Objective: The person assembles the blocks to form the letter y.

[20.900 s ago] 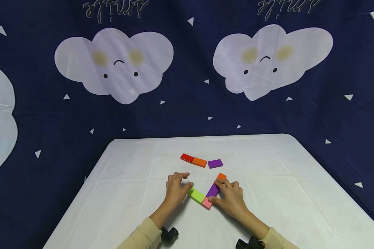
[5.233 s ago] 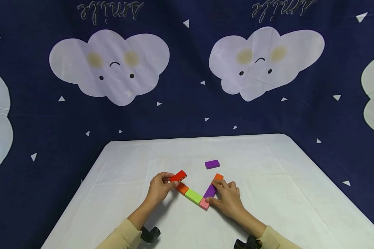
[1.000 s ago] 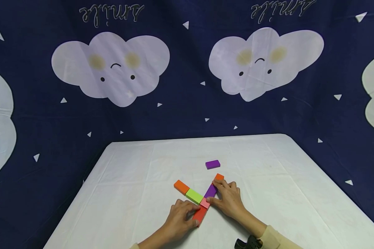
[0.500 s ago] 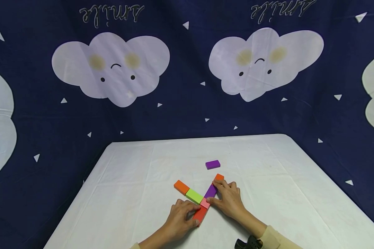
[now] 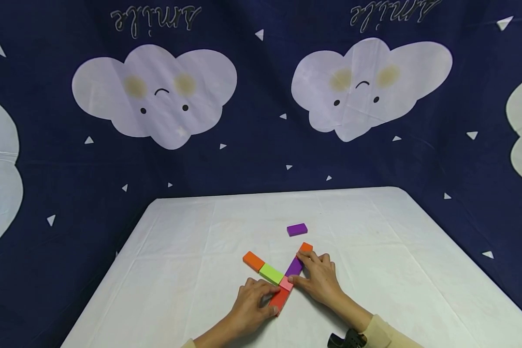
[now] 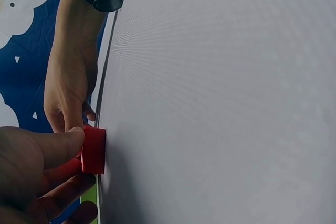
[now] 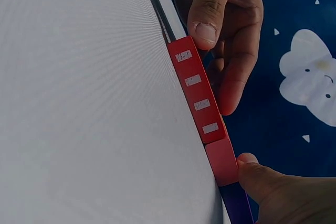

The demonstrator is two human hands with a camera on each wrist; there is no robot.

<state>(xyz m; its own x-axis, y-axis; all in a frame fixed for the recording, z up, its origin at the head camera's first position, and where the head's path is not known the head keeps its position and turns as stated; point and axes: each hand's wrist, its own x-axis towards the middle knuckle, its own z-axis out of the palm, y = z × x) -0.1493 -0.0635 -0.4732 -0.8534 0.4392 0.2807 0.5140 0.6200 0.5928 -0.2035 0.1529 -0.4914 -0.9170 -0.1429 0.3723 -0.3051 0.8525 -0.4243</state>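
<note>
My left hand [image 5: 250,307] grips a red block [image 5: 280,299] by its ends, thumb at the near one; white marks line its side in the right wrist view. The red block meets a small pink block [image 5: 286,284]. My right hand [image 5: 324,282] rests its thumb on the pink block and its fingertips on a purple block [image 5: 293,267], partly covered by the hand. An orange block [image 5: 306,246] continues that line. Branching left from the pink block are a lime green block [image 5: 271,273] and a second orange block [image 5: 253,261].
Beyond the row, a second purple block [image 5: 297,230] lies alone on the white table [image 5: 191,241]. A dark blue curtain [image 5: 261,169] with cloud faces hangs behind the table. A black wrist camera [image 5: 347,339] sits at the right sleeve.
Over the longer span, the left hand has placed an orange block after the green one and brought the red block to the pink block's near end. The last second shows no visible movement.
</note>
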